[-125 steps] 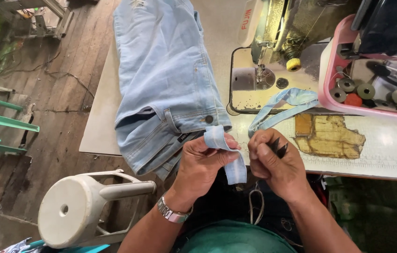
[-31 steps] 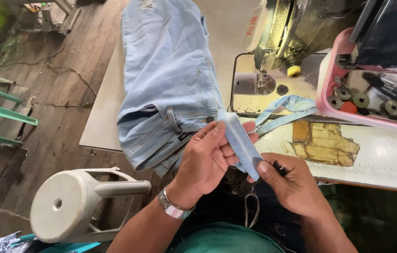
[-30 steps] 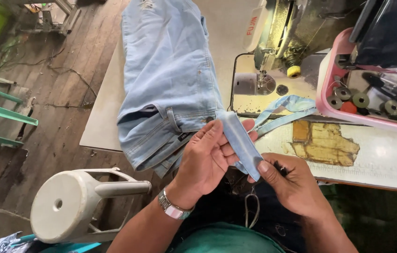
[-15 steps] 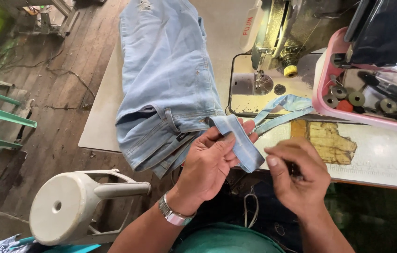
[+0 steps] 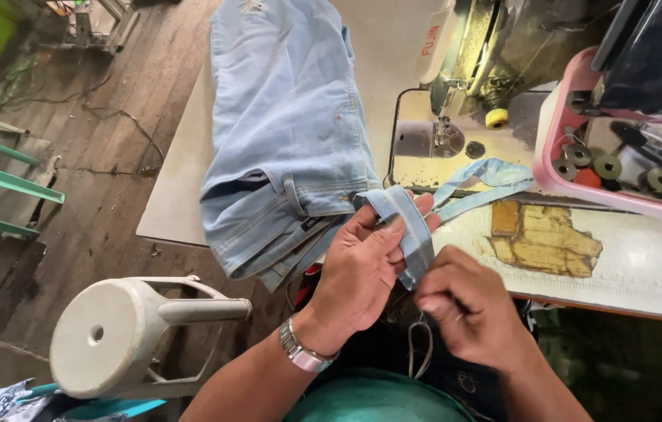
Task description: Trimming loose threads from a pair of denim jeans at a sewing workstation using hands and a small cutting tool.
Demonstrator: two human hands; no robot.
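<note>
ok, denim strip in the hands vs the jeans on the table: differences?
The denim strip is narrow and band-shaped; the jeans are a broad, whole garment. The strip is held up, wrapped over the left hand with the right hand at its lower end; the jeans lie flat on the table, untouched. Both are pale blue denim.

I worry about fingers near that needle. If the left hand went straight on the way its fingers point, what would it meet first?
Probably the loose denim strip beyond the left hand, then the sewing machine; depth is unclear.
</note>
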